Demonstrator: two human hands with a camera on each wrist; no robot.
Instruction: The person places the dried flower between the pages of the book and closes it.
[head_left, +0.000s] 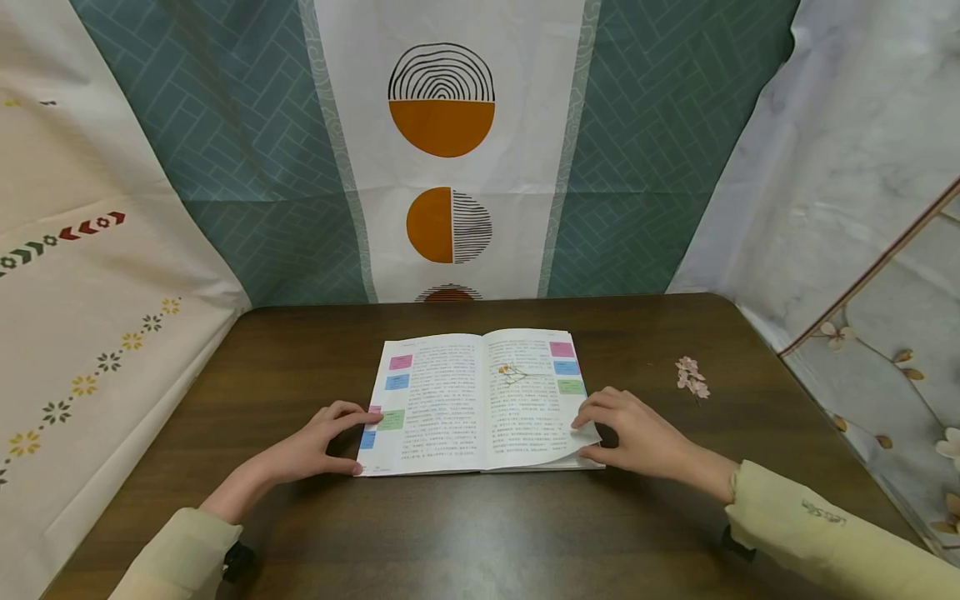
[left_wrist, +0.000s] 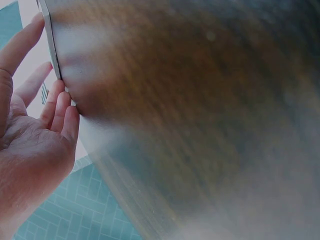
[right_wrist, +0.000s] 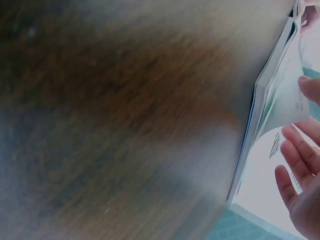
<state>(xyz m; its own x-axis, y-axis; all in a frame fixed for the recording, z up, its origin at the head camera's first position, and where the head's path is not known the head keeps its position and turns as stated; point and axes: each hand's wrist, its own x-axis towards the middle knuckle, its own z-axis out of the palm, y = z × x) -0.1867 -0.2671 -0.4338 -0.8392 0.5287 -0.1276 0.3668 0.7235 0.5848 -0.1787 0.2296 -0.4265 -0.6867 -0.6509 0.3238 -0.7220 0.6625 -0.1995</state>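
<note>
An open book (head_left: 446,417) with printed text and coloured boxes lies on the dark wooden table. At its left edge, my left hand (head_left: 322,442) rests with thumb and fingers spread, the thumb at the lower corner and a fingertip on the page. My right hand (head_left: 641,433) pinches the lower outer corner of a right-hand page (head_left: 551,442), which curls up from those beneath. The right wrist view shows the raised page (right_wrist: 285,100) between thumb and fingers. A small sprig with orange blossoms (head_left: 513,372) lies flat on the right page.
Pink flowers (head_left: 692,377) lie on the table (head_left: 465,533) to the right of the book. Patterned cloths (head_left: 262,150) hang behind and on both sides of the table.
</note>
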